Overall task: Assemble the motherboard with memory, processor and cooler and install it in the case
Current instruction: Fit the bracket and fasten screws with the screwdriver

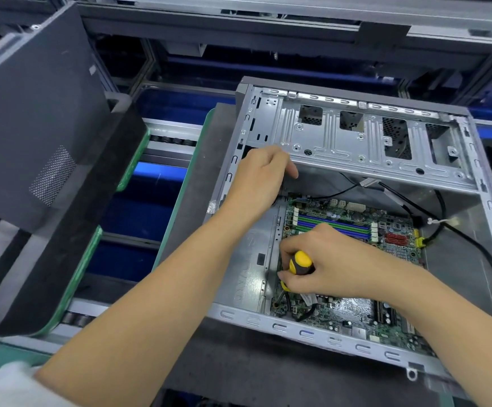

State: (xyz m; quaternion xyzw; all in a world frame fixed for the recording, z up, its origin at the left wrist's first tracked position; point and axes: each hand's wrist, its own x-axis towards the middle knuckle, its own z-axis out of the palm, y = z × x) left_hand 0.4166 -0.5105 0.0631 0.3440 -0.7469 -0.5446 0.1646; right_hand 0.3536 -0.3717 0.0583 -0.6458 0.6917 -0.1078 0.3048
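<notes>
An open silver computer case (341, 160) lies on its side on a dark mat. A green motherboard (356, 315) with green and blue memory slots (332, 224) sits inside it. My right hand (327, 265) grips a yellow-and-black screwdriver (299, 262), tip pointing down at the board's left edge. My left hand (259, 177) rests with curled fingers on the case's left wall near the board's upper left corner; whether it holds anything is hidden. No cooler shows.
Black cables (473, 248) run across the case's right side with a yellow connector (420, 242). A dark case panel (42, 136) leans at the left over green-edged trays (86, 277). Conveyor rails and blue surfaces lie behind.
</notes>
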